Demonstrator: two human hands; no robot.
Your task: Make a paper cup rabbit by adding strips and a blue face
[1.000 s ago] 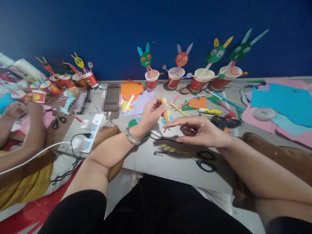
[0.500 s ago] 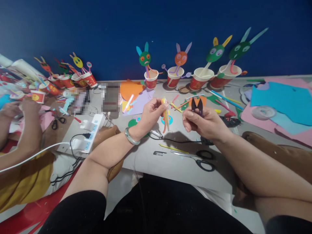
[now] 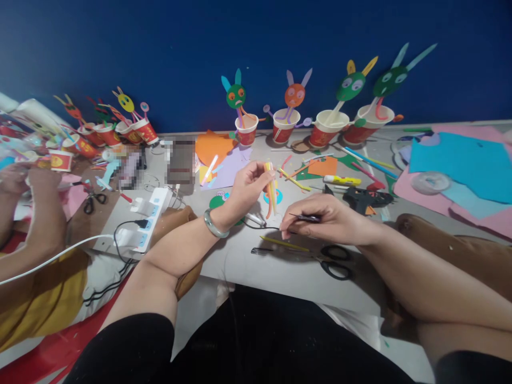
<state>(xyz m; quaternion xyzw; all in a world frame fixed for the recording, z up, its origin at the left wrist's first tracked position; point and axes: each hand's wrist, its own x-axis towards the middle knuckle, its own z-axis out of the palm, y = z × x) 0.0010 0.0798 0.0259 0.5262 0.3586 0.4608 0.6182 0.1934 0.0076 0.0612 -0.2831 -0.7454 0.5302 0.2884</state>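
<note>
My left hand (image 3: 250, 186), with a pale bangle at its wrist, pinches a few yellow and clear strips (image 3: 273, 188) upright; an orange strip (image 3: 269, 207) hangs below the fingers. To the right and slightly lower, my right hand (image 3: 326, 220) is closed on small dark snips (image 3: 307, 217), whose blades point left and are seen edge-on. The snips and the strips are apart. Beneath my right hand lie large black-handled scissors (image 3: 336, 270) and a thin yellow stick (image 3: 282, 243). A blue and orange paper disc (image 3: 276, 193) rests on the table behind the strips.
Red paper cups with paper-faced figures (image 3: 246, 133) line the wall. A black glue gun (image 3: 366, 200) and a yellow pen-like tool (image 3: 342, 180) lie at right. Coloured paper (image 3: 456, 160) covers the far right. A power strip (image 3: 154, 218) stands left, near another person's arms (image 3: 48, 213).
My right hand has dropped and swung left, turning the snips from upright with blades spread to lying sideways. That uncovers the glue gun. My left hand has barely moved.
</note>
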